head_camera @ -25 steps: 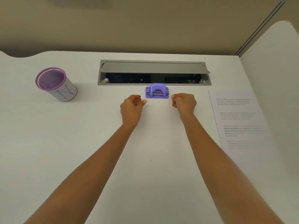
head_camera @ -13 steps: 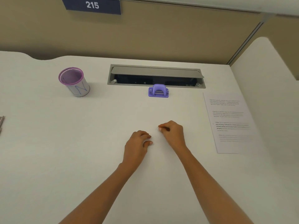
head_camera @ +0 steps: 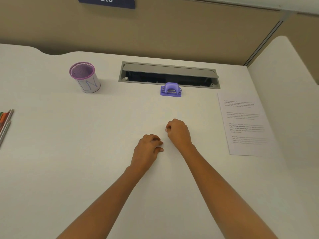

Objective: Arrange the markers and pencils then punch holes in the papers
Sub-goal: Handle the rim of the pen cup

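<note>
Both hands were down over the middle of the white counter [head_camera: 69, 169], close together but not touching each other. The left hand [head_camera: 148, 149] was palm-down with its fingers curled loosely and the tips resting on or just above the surface, holding nothing as far as I could see. The right hand [head_camera: 178, 131] sat a little farther forward, curled into a loose fist with the thumb tucked against the fingers; couldn't tell if anything tiny was pinched in there, but nothing showed.

The purple hole punch [head_camera: 170, 90] was parked well ahead of the hands, sitting right at the front edge of the grey cable tray [head_camera: 169, 75] set into the counter, whose lid was propped open. Off to the right, a printed sheet of paper [head_camera: 246, 125] lay flat, well apart from both hands; text too small to read.

Back left stood a mesh pen cup [head_camera: 85, 77] with a purple rim, upright, and it looked empty from this angle. The markers and pencils [head_camera: 5, 121] were way over at the left edge, lying in a loose bunch on the counter, partly cut off by the frame. A dark sign [head_camera: 107, 1] with "215" hung on the beige wall behind.
</note>
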`<state>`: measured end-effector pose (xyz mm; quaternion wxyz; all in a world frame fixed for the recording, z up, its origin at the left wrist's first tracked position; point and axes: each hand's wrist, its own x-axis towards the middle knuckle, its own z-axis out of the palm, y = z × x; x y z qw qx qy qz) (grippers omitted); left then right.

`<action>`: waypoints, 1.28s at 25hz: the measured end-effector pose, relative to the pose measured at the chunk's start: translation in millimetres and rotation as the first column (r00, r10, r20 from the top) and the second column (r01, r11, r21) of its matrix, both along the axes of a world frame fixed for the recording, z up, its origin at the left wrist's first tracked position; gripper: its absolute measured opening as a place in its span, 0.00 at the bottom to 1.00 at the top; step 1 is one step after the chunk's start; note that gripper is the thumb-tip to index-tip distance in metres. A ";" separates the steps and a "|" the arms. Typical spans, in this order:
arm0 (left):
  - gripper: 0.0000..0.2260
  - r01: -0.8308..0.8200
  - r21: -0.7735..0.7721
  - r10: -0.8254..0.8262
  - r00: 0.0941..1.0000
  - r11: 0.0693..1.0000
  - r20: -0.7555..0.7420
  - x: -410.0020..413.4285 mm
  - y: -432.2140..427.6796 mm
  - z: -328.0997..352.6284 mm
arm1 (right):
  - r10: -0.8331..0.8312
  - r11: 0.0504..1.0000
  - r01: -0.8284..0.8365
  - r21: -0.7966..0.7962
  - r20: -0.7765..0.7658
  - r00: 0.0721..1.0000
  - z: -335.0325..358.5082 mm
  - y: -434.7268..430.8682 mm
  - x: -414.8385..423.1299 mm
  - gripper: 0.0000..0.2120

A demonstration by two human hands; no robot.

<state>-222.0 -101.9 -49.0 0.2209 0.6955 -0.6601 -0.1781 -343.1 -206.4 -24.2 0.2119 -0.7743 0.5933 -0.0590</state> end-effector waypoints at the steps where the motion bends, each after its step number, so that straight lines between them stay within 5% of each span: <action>1: 0.08 -0.003 -0.022 0.004 1.000 1.000 0.016 -1.8 0.7 0.4 | 0.024 1.000 -0.024 -0.001 -0.049 0.999 2.3 -0.3 2.1 0.10; 6: 0.03 0.026 -0.039 -0.017 0.976 0.999 0.215 -10.9 -4.5 6.0 | 0.141 0.986 -0.157 -0.051 -0.231 0.963 10.8 0.0 13.0 0.08; 10: 0.12 0.181 -0.050 -0.131 0.852 0.982 0.507 -16.9 -3.3 13.4 | 0.234 0.962 -0.267 -0.062 -0.327 0.916 6.6 1.9 13.3 0.10; 15: 0.12 0.216 0.060 -0.204 0.748 0.975 0.631 -21.1 -4.0 14.6 | 0.315 0.935 -0.353 -0.043 -0.363 0.877 2.4 -4.4 8.8 0.10; 19: 0.12 0.154 0.144 -0.210 0.773 0.978 0.599 -18.8 -4.9 14.0 | 0.261 0.964 -0.266 0.008 -0.233 0.937 -2.4 -11.2 1.3 0.09; 22: 0.09 0.003 0.066 -0.028 0.926 0.998 0.376 0.0 -0.7 6.0 | -0.091 0.986 0.057 0.158 0.222 0.971 -3.8 -14.7 -13.4 0.07; 24: 0.08 -0.101 0.012 0.096 0.971 0.995 0.218 13.8 4.7 -0.3 | -0.413 0.886 0.207 0.416 0.501 0.760 0.4 -14.8 -26.0 0.09; 26: 0.08 -0.177 0.004 0.175 0.976 0.984 0.129 22.0 8.3 -2.0 | -0.576 0.792 0.197 0.578 0.599 0.557 3.0 -14.2 -36.2 0.11; 32: 0.08 -0.259 0.054 0.265 0.950 0.964 -0.168 19.3 4.9 9.7 | -0.797 0.599 -0.029 0.800 0.599 0.071 9.0 3.1 -51.2 0.10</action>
